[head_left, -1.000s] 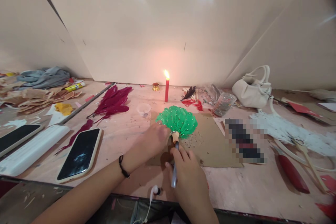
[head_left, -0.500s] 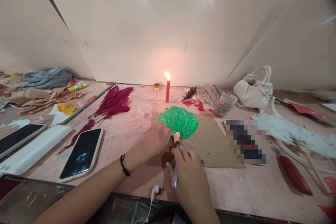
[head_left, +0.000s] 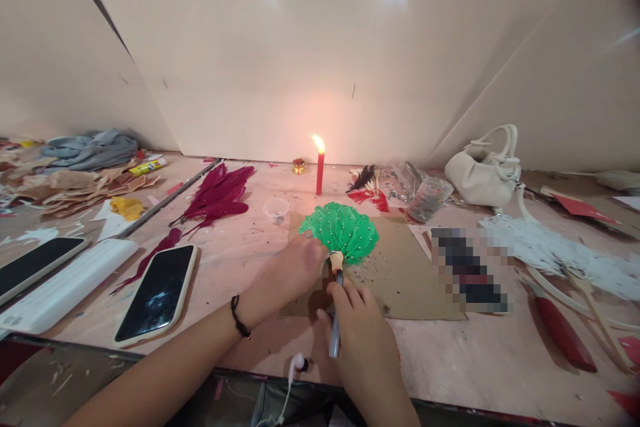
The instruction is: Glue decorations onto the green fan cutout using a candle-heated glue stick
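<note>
A green feather fan (head_left: 345,230), dotted with small pearl-like beads, lies on a piece of cardboard (head_left: 420,290). At its near end is a pale wooden base (head_left: 337,260). My left hand (head_left: 303,260), a dark cord bracelet on its wrist, is closed against the fan's left side; its fingertips are hidden, and I cannot make out what they hold. Between the closed fingers of my right hand (head_left: 363,320) is a grey pen-like stick (head_left: 335,340). Its dark upper end meets the wooden base.
A lit red candle (head_left: 319,173) stands behind the fan. Left are dark red feathers (head_left: 217,197), a small clear cup (head_left: 277,209) and a phone (head_left: 157,293). To the right lie a white bag (head_left: 483,177), a white feather fan (head_left: 565,253) and a red-handled tool (head_left: 565,333).
The candle flame flickers slightly. Both hands, the fan and the pen-like stick look almost the same, with only a tiny shift of the whole view.
</note>
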The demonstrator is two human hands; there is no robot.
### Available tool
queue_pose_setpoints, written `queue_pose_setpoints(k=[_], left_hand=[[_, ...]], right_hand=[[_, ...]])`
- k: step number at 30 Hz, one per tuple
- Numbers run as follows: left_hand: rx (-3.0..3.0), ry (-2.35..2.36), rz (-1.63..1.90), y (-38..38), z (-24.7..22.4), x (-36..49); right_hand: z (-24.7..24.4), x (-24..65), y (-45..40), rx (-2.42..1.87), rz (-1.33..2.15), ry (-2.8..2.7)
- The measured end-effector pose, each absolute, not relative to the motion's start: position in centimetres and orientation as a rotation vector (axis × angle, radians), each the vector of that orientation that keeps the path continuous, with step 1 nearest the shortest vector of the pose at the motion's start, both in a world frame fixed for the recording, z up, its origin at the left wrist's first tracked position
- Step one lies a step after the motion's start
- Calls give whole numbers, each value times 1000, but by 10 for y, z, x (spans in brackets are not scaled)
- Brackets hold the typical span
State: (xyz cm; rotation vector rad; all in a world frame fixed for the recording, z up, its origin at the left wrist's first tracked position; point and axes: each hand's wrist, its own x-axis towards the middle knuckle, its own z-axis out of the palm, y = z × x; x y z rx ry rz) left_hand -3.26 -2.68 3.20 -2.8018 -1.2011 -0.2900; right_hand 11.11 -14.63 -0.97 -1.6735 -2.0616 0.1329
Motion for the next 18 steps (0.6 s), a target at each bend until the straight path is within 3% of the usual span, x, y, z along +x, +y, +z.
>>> queue_pose_setpoints(k=[18], left_hand=[[-2785,-1108,-321,-23,16,-37]], right_hand=[[0,108,-148,-1722,161,-2051]])
